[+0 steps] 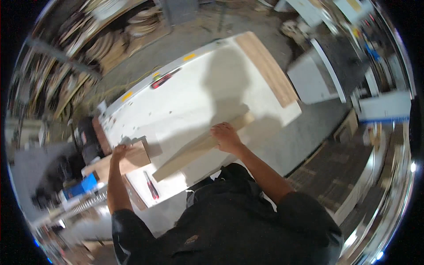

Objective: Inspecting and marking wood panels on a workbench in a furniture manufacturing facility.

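while the right hand (226, 138) presses palm-down on a long pale wooden board (201, 145) lying across the white tabletop (194, 101), its grip flat and open, the left hand (119, 152) curls over a brown wood block (128, 162) at the tabletop's edge, near a red-handled tool (151, 185).

Long plank (201, 148): pale bare wood, smooth, matt. Small board (121, 163): reddish-brown wood, matt. Workbench (194, 95): white painted top, scuffed and dull. Far panel (267, 66): tan wood, visible grain. Floor (304, 145): grey, rough-looking concrete.
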